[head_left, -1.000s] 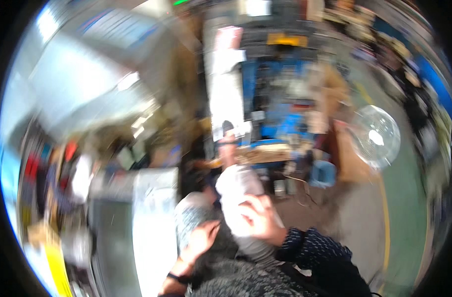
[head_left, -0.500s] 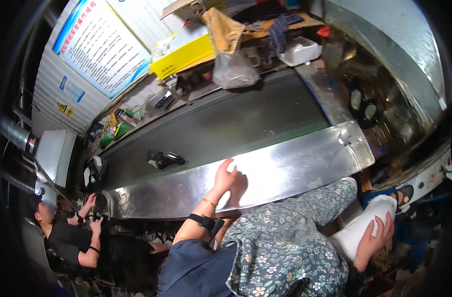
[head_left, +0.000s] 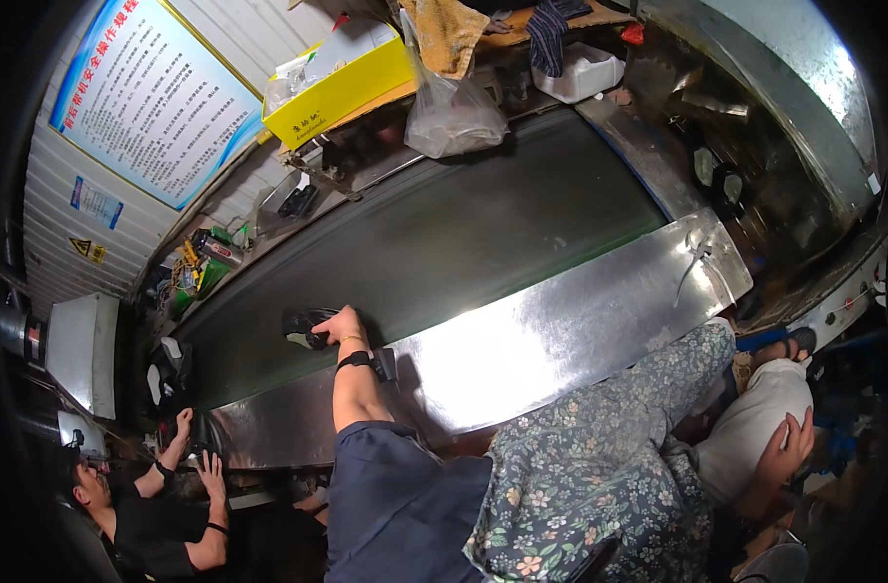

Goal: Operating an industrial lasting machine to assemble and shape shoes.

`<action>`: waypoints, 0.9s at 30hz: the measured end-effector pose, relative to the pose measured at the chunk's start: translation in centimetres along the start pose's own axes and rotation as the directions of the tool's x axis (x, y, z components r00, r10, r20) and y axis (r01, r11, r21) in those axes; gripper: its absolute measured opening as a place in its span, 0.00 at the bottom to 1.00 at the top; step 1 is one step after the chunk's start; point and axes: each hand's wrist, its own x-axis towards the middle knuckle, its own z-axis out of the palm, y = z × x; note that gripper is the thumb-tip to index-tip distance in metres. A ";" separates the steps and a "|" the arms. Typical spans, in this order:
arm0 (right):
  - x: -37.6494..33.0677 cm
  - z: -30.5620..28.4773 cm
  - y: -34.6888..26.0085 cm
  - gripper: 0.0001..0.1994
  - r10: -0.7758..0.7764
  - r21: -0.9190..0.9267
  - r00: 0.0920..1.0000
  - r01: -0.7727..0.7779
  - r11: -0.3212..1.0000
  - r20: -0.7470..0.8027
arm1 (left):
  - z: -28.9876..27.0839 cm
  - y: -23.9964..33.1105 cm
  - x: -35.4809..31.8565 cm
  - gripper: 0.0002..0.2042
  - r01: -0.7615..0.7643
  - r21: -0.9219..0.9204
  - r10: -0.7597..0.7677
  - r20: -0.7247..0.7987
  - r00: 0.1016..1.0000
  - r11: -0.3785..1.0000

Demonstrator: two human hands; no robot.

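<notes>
A glossy black shoe (head_left: 298,321) with a pale patch lies on the dark conveyor belt, left of the middle. My left hand (head_left: 341,325) has its fingers closed on the shoe's right end; the fingertips are partly hidden against it. The left forearm, with a black strap and a thin bracelet, crosses the shiny metal ledge (head_left: 502,364). At the lower right, my right hand (head_left: 782,455) rests open, fingers apart, against the white covering (head_left: 760,413) on my leg. Nothing shows in that hand.
A person in black (head_left: 157,525) works at the lower left, hands by a dark object. More black-and-white shoes (head_left: 167,369) stand at the belt's left end. Behind the belt are a yellow box (head_left: 342,92), a hanging plastic bag (head_left: 454,121) and a white tray (head_left: 580,73).
My left hand has moved left from above the metal ledge onto the black shoe and closed on it. My right hand stays beside the white covering. The view has shifted.
</notes>
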 end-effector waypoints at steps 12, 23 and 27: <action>7.5 0.1 -11.9 0.09 -0.093 0.661 0.958 -0.116 0.741 0.272 | -11.5 2.1 -17.7 0.26 0.075 0.603 -0.603 0.798 -0.027 0.794; 13.8 -0.9 -15.3 0.21 0.225 0.841 0.974 -0.105 0.531 -0.021 | -26.4 -3.6 -47.6 0.53 -0.441 0.228 -0.476 0.129 -0.870 0.868; 8.3 2.8 -12.7 0.17 0.067 0.705 0.997 -0.032 0.708 -0.022 | -29.9 -9.5 -54.3 0.52 -0.477 0.019 -0.472 0.182 -0.863 0.879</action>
